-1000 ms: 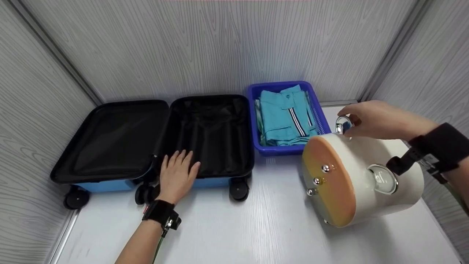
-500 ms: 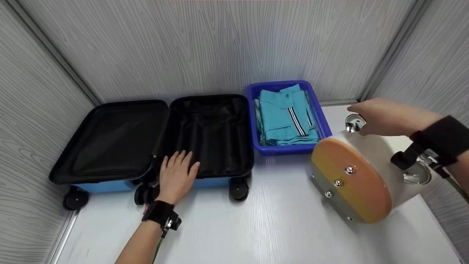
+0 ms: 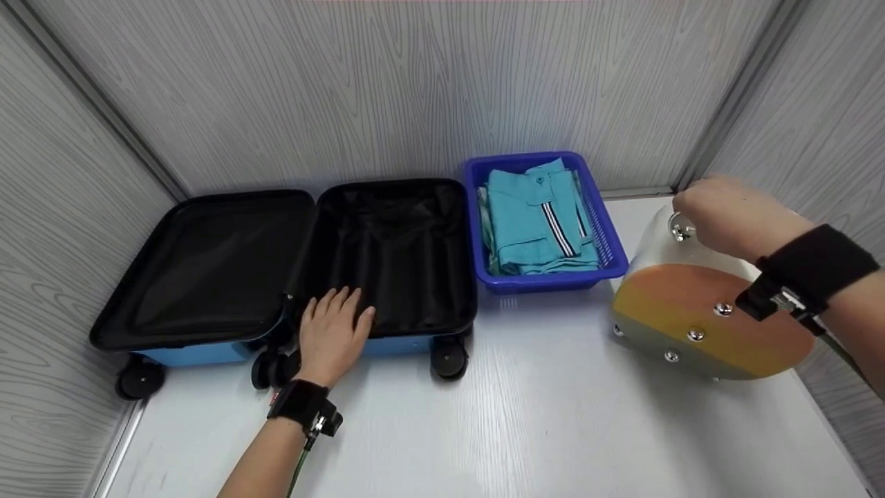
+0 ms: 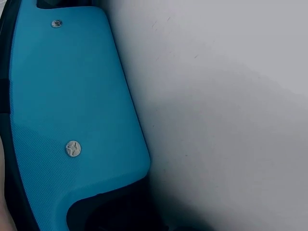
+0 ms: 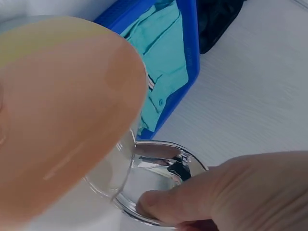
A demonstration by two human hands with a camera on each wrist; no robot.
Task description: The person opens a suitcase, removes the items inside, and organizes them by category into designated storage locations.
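Note:
My right hand (image 3: 740, 211) grips a chrome ring handle (image 5: 144, 161) on a glossy white bag (image 3: 653, 242); the right wrist view shows the thumb over the ring. The bag's rounded orange, yellow and grey end (image 3: 664, 308) faces me and carries chrome studs. My hand and wrist strap hide part of the bag. My left hand (image 3: 333, 337) lies with fingers extended over the front edge of the open suitcase (image 3: 397, 318), between its two black-lined halves. In the left wrist view the suitcase's blue side (image 4: 82, 91) fills the left.
Folded turquoise clothing (image 3: 525, 221) lies in a blue basket (image 3: 546, 283), between the suitcase and the bag. Black wheels (image 3: 449, 360) stick out from the suitcase's front. Wood-grain walls (image 3: 387, 90) close in the back and both sides of the white surface (image 3: 511, 422).
My right hand has moved right with the bag by its ring. The bag has turned so its coloured, studded end faces me more. My left hand stays in place.

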